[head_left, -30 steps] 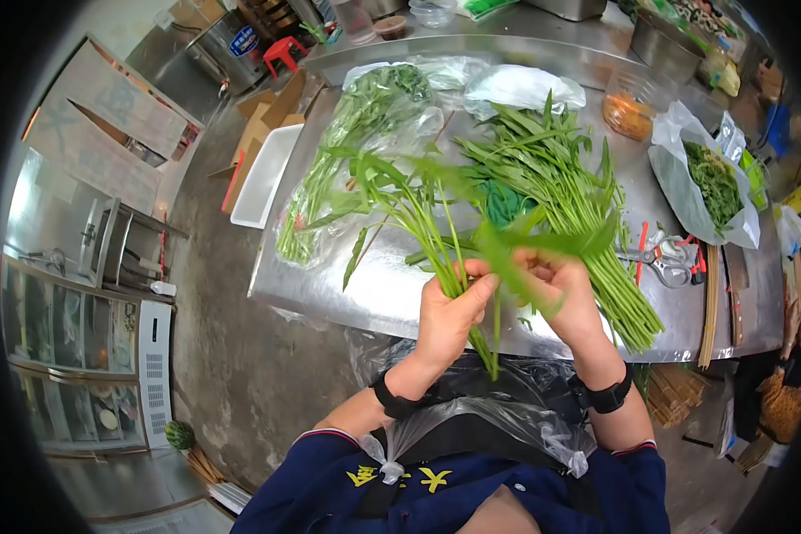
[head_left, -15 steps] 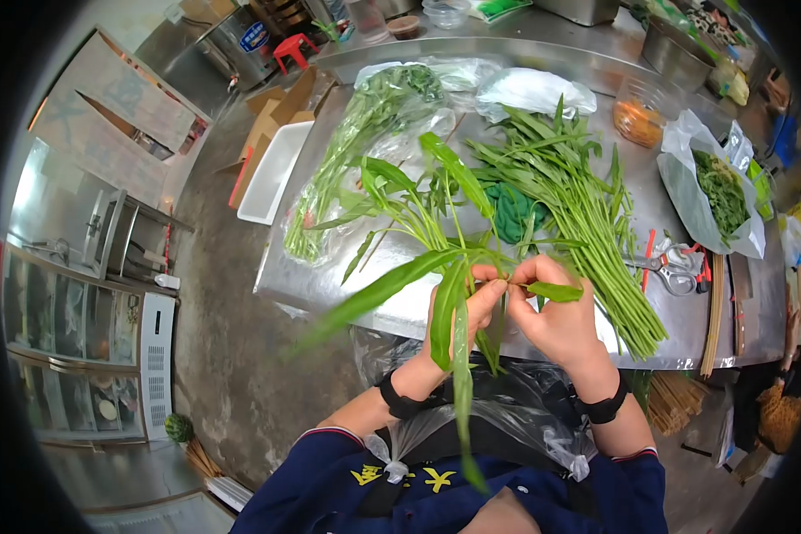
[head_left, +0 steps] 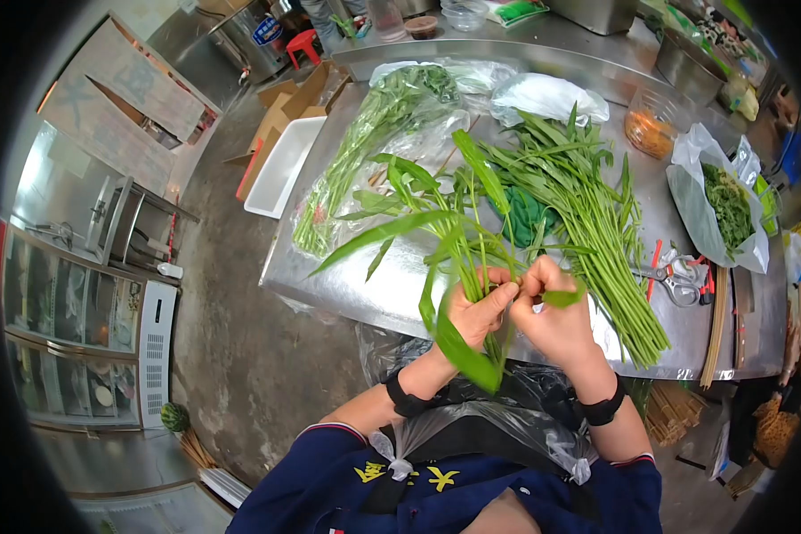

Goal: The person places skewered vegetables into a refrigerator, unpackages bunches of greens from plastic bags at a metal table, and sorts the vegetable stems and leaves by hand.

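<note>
Just left of one large, flat-lying pile of long-stemmed green vegetables (head_left: 596, 240), one small bunch of bright-green, slender-stemmed leafy greens (head_left: 468, 262) is held up by the near edge of a shiny steel bench (head_left: 374, 294). The left hand (head_left: 478, 313) has its thumb and fingers closed around the stems; the right hand (head_left: 556, 316), close beside it, is pinched thumb to forefinger, with one narrow green leaf (head_left: 566, 294) sticking out over its fingers.

The bunch should be light, its stems crisp and perhaps slick if damp, its leaves limp and easily torn. The lower stems look best for a firm yet gentle hold; a leaf wants only fingertips at its stalk. The stems overlap too much to count.

Against the pile's left side lies one dark-green crumpled bundle (head_left: 527, 216); farther left, one clear plastic bag of leafy greens (head_left: 356, 160). Beyond the pile's leafy end sits one white puffed plastic bag (head_left: 550, 96), and beyond it to the right, one clear plastic tub of orange shreds (head_left: 650, 131). Right of the pile are at least one pair of grey-handled metal scissors (head_left: 682, 291) and one open white plastic bag of curly greens (head_left: 724, 206).
</note>
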Available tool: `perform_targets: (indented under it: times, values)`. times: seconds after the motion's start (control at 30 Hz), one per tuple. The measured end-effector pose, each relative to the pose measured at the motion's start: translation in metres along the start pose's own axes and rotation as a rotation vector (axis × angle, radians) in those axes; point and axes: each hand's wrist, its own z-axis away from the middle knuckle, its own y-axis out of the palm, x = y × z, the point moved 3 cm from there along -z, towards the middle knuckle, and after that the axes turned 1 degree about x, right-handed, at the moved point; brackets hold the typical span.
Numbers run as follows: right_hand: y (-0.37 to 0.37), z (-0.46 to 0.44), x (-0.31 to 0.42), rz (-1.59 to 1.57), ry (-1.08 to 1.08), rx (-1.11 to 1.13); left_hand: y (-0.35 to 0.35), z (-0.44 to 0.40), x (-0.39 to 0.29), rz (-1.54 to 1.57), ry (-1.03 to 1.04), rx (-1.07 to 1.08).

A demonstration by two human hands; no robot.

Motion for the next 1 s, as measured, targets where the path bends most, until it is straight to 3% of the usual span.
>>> perform_targets:
  times: [0.03, 0.1, 0.3, 0.4, 0.47, 0.77, 0.83, 0.93, 0.97, 1.0]
  values:
    - [0.002, -0.001, -0.007, 0.000, 0.001, 0.000, -0.001, 0.000, 0.001, 0.010, 0.002, 0.012]
    - [0.006, -0.004, -0.025, -0.478, 0.190, -0.023, 0.001, 0.002, -0.004, 0.040, -0.040, 0.014]
    - [-0.015, -0.016, 0.003, -0.339, 0.031, 0.060, 0.002, 0.000, -0.001, -0.022, -0.024, 0.133]
    - [-0.013, -0.019, -0.002, -0.365, 0.053, 0.083, 0.005, 0.002, -0.003, -0.018, -0.036, 0.199]
    - [-0.010, -0.018, -0.003, -0.589, 0.246, 0.139, 0.007, 0.003, -0.003, -0.019, -0.041, 0.189]
    - [-0.010, -0.018, -0.015, -0.682, 0.271, 0.095, 0.006, 0.003, -0.001, -0.070, -0.119, 0.161]
    - [-0.017, -0.014, -0.027, -0.631, 0.193, 0.027, 0.001, 0.001, -0.006, -0.082, -0.059, 0.029]
    - [-0.011, -0.003, -0.050, -0.124, 0.468, 0.452, -0.003, -0.001, -0.021, -0.065, 0.041, 0.010]
    - [-0.013, 0.002, -0.058, -0.129, 0.481, 0.441, -0.004, -0.001, -0.024, -0.049, 0.076, -0.014]
    - [-0.018, 0.003, -0.064, 0.290, 0.412, 0.550, -0.005, -0.003, -0.028, -0.031, 0.115, -0.033]
